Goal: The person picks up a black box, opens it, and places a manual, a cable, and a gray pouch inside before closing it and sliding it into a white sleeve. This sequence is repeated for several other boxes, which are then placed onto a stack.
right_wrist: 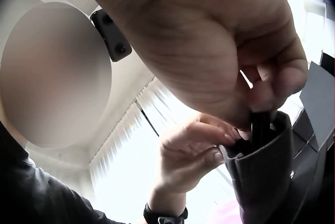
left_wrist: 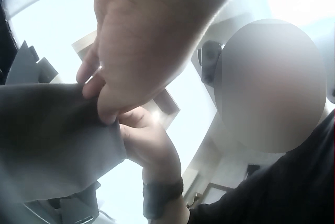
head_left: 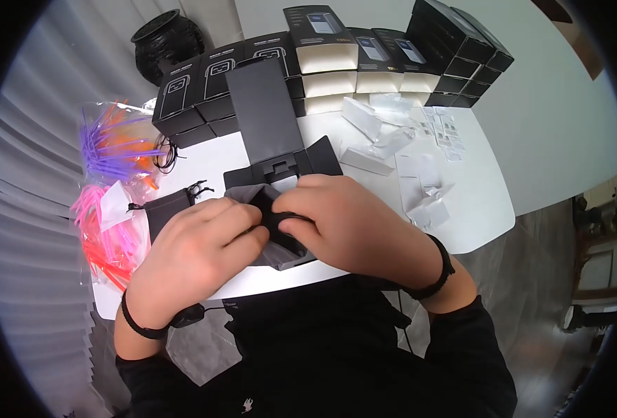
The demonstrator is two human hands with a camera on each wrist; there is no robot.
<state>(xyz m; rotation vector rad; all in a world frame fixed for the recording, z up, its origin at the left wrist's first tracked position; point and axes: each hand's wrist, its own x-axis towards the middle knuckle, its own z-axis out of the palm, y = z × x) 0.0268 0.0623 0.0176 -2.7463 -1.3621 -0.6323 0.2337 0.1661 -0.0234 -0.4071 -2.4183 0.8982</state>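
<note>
A dark grey fabric pouch (head_left: 280, 259) has its mouth spread open in front of the person. My left hand (head_left: 200, 247) pinches the rim of this pouch between thumb and fingers. From the other side, my right hand (head_left: 343, 223) reaches over the mouth. In the right wrist view its fingertips pinch a slim black piece (right_wrist: 260, 130) that goes down into the pouch; I cannot tell what it is. Behind the hands stands a black box (head_left: 267, 111) with its tall lid raised and flaps spread. A second drawstring pouch (head_left: 171, 209) lies beside the left hand.
Black printed boxes (head_left: 221, 70) line the table's back, with more stacked boxes (head_left: 455, 42) at right. Crumpled white packaging (head_left: 368, 160) lies right of the lidded box. Bags of purple sticks (head_left: 113, 150) and pink sticks (head_left: 92, 202) are at left, near a coiled black cable (head_left: 168, 157).
</note>
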